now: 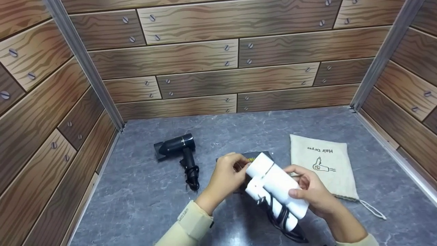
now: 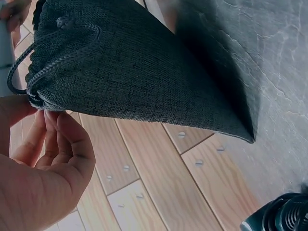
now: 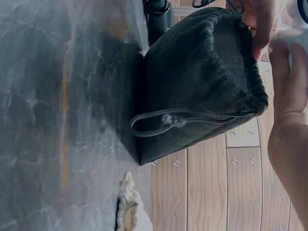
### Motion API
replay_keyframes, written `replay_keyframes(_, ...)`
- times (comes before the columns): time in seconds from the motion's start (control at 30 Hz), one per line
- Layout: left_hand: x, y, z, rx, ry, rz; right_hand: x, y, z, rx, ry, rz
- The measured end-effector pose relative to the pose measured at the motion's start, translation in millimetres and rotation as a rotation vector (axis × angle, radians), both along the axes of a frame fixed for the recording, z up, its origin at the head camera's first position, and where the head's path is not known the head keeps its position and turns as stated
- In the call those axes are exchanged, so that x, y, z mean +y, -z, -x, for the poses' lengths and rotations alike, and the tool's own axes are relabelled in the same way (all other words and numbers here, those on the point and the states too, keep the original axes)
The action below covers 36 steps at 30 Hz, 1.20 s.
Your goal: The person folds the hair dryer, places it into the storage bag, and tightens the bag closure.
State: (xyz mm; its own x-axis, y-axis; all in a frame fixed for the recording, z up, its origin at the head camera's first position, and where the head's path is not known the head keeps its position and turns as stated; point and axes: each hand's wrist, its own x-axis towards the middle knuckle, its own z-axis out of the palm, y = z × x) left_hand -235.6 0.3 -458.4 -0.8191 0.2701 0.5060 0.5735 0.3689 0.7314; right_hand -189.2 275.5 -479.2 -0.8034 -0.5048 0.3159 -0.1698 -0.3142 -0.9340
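Observation:
My right hand (image 1: 312, 188) holds a white hair dryer (image 1: 281, 186), its handle folded along the barrel and its black cord (image 1: 273, 212) bundled round it. The dryer is tilted above the mouth of a dark grey drawstring bag (image 3: 187, 82). With thumb and fingertips, my left hand (image 2: 53, 163) pinches the bag's gathered rim. The bag stands on the table with its mouth open, as the right wrist view shows, and a looped cord (image 3: 175, 120) hangs at its side. In the head view, the dryer and hands hide most of the bag.
A black hair dryer (image 1: 175, 145) with its cord wrapped round the handle lies to the left on the grey table (image 1: 136, 205). Right of my hands lies a beige drawstring bag (image 1: 327, 171) printed "Hair Dryer". Wood-patterned walls (image 1: 191, 58) enclose the back and sides.

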Motion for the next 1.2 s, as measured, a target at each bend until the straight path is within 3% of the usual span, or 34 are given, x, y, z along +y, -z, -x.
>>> replay_keyframes(0.43, -5.3, -0.2, 1.6, 0.014, -0.041, -0.022, -0.1, 4.5, 0.0, -0.031, -0.112, -0.042)
replay_keyframes(0.77, -8.6, -3.2, -1.6, 0.008, -0.036, -0.007, -4.3, 3.1, -1.0, -0.141, -0.154, -0.112)
replay_keyframes(0.9, -8.5, -2.6, -3.2, 0.029, -0.039, 0.012, -2.7, 3.2, -1.0, -0.146, -0.130, -0.132)
replay_keyframes(1.2, -6.6, -0.4, -5.7, 0.058, -0.054, 0.025, -0.6, -0.5, -3.3, -0.186, 0.049, -0.240)
